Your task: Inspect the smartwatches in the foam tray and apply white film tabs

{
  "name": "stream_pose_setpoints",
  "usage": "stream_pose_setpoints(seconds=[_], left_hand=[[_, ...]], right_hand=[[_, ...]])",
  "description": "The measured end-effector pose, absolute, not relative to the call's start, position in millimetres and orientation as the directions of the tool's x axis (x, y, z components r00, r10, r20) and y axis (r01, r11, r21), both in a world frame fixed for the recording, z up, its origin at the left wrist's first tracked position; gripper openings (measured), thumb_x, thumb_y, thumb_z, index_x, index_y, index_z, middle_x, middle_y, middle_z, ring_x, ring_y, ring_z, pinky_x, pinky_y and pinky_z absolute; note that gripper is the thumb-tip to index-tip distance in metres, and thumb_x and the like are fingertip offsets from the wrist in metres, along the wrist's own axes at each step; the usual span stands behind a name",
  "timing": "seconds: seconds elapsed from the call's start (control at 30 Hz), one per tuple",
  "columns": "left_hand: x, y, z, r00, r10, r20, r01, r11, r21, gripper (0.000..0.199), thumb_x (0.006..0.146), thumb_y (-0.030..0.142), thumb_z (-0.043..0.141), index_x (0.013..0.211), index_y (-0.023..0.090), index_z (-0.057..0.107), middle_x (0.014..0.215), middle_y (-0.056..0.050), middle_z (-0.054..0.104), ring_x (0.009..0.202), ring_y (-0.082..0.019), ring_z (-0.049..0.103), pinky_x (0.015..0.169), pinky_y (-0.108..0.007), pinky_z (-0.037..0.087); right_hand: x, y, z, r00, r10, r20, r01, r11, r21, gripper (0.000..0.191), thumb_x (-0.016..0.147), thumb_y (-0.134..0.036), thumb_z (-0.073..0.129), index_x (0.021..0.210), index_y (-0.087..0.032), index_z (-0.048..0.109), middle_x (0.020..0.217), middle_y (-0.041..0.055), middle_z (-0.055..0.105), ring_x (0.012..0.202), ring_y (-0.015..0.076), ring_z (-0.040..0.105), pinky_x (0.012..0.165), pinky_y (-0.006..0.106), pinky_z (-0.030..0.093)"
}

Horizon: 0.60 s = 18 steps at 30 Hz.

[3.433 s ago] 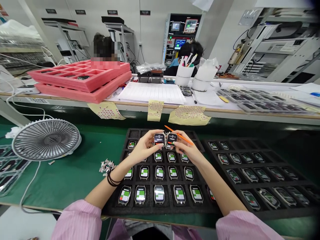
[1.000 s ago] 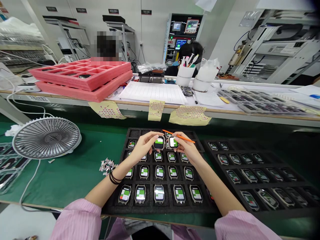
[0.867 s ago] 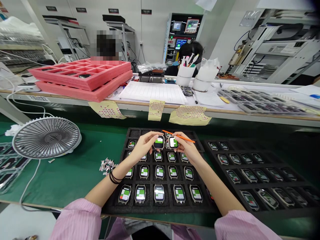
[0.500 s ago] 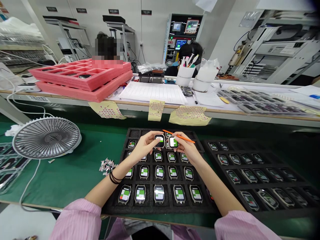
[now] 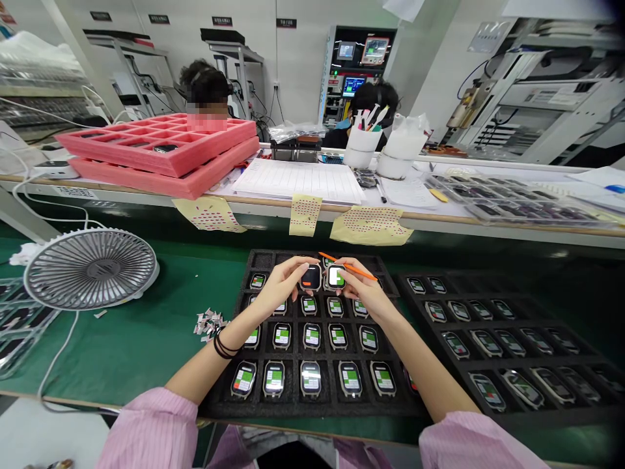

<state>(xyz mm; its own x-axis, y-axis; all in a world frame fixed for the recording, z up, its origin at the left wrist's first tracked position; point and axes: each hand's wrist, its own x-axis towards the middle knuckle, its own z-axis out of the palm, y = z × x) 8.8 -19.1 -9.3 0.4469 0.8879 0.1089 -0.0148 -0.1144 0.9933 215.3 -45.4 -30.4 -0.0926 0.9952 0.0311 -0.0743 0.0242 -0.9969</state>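
Two smartwatch bodies without straps are held side by side above a black foam tray [image 5: 293, 405]. My left hand [image 5: 284, 281] is closed on the left watch [image 5: 310, 278], whose screen is dark with an orange bar low down. In my right hand [image 5: 364, 291] is the right watch [image 5: 336, 277], showing a white and green screen, with my thumb at its face. An orange stick-like tool [image 5: 359, 266] also lies across the fingers of my right hand. Below, several lit watches [image 5: 312, 336] sit in the tray's compartments.
A second black foam tray [image 5: 469, 378] with watches lies at the right. On the left are a grey fan [image 5: 92, 270] and a heap of small pale pieces [image 5: 209, 324]. Pink foam trays [image 5: 195, 185] and papers [image 5: 297, 182] rest on the shelf; two people sit behind it.
The left watch's screen has gone from white and green to dark with an orange bar. The right watch has shifted slightly left, nearer the other. A person behind has moved their head.
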Motion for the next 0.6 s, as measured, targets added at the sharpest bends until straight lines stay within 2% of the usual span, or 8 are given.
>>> stream_pose_setpoints(seconds=[0.13,0.3,0.4,0.6], left_hand=[[8.8,-17.9,-12.7,0.49,0.866,0.1,-0.02,-0.104,0.994,0.043,0.088,0.036,0.057,0.125,0.016,0.057,0.109,-0.011,0.065,0.066,-0.012,0.064,0.038,-0.014,0.041],[8.9,-17.1,-14.9,0.532,0.839,0.112,-0.025,-0.117,0.993,0.053,0.083,0.031,0.063,0.133,0.018,0.049,0.119,-0.013,0.059,0.083,-0.017,0.065,0.039,-0.013,0.043],[8.9,-16.8,-14.8,0.533,0.838,0.118,-0.021,-0.126,0.992,0.053,0.084,0.031,0.063,0.133,0.018,0.049,0.117,-0.013,0.06,0.084,-0.018,0.065,0.039,-0.013,0.042],[8.9,-17.3,-13.7,0.517,0.849,0.111,-0.031,-0.111,0.993,0.045,0.087,0.036,0.059,0.127,0.017,0.054,0.116,-0.011,0.062,0.075,-0.014,0.065,0.038,-0.013,0.04]], right_hand=[[218.0,-44.6,-34.1,-0.143,0.987,0.07,-0.085,0.059,-0.995,0.03,0.081,-0.043,0.067,0.104,-0.028,0.056,0.091,-0.0003,0.06,0.059,0.0101,0.057,0.04,0.02,0.026],[217.4,-44.5,-35.6,-0.135,0.989,0.063,-0.097,0.05,-0.994,0.035,0.076,-0.039,0.073,0.105,-0.028,0.056,0.086,-0.0012,0.058,0.062,0.0116,0.057,0.04,0.02,0.027],[215.9,-44.8,-34.1,-0.121,0.991,0.05,-0.11,0.036,-0.993,0.033,0.077,-0.041,0.072,0.104,-0.028,0.057,0.087,-0.0009,0.058,0.06,0.0108,0.058,0.04,0.02,0.026],[214.4,-45.8,-30.5,-0.087,0.995,0.039,-0.105,0.03,-0.994,0.031,0.078,-0.044,0.07,0.1,-0.026,0.057,0.087,-0.0013,0.059,0.057,0.0097,0.057,0.041,0.02,0.025]])
